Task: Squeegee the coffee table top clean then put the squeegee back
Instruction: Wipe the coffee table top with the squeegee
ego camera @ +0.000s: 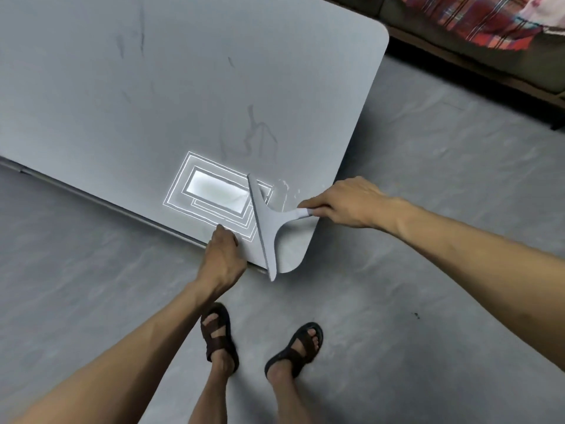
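Head view: the streaked coffee table top [183, 87] stretches open leftward. At its near right corner the squeegee [265, 228] overhangs the near edge, its handle gripped in the right hand [345, 203]. The left hand [221, 258] clasps that edge just beside the blade.

Grips squeegee [266, 223] with right hand [345, 203], blade on coffee table [183, 87]. Holds table edge with left hand [223, 258], at squeegee's eight o'clock.

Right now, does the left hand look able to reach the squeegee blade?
Probably yes. The left hand holds the table edge beside the squeegee blade, nothing lies between, and the right hand grips only the handle.
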Demonstrator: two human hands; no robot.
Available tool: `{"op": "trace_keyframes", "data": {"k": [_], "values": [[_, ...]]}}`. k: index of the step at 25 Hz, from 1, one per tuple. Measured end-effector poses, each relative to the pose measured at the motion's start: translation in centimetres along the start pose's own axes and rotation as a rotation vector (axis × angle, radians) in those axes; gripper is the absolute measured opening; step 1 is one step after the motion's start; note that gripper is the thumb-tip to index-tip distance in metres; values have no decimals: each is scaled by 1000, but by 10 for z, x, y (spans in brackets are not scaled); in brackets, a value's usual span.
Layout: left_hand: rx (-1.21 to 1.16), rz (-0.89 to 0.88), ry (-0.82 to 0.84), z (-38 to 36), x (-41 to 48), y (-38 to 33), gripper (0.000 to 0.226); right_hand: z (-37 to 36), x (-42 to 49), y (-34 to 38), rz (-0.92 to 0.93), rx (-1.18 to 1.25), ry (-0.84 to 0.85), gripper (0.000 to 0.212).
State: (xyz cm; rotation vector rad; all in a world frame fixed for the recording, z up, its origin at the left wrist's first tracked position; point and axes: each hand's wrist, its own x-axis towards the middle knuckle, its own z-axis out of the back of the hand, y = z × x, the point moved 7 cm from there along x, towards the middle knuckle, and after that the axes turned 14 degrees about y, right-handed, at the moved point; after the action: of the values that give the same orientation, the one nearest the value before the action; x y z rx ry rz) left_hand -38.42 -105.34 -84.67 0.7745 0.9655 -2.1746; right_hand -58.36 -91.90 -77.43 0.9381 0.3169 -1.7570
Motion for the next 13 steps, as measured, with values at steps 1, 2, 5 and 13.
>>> {"op": "trace_keyframes", "data": {"k": [1,2,5,13], "values": [[22,7,24,-3,1,-5,18,1,-8,-10,-30,9,-3,38],[44,21,48,-3,1,-7,17,3,-15,-19,-60,17,-9,38],[83,91,128,-24,4,-34,20,-11,-57,-77,-148,49,-10,34],[83,109,187,-26,5,-25,23,-29,-115,-126,-352,125,-5,32]]}}
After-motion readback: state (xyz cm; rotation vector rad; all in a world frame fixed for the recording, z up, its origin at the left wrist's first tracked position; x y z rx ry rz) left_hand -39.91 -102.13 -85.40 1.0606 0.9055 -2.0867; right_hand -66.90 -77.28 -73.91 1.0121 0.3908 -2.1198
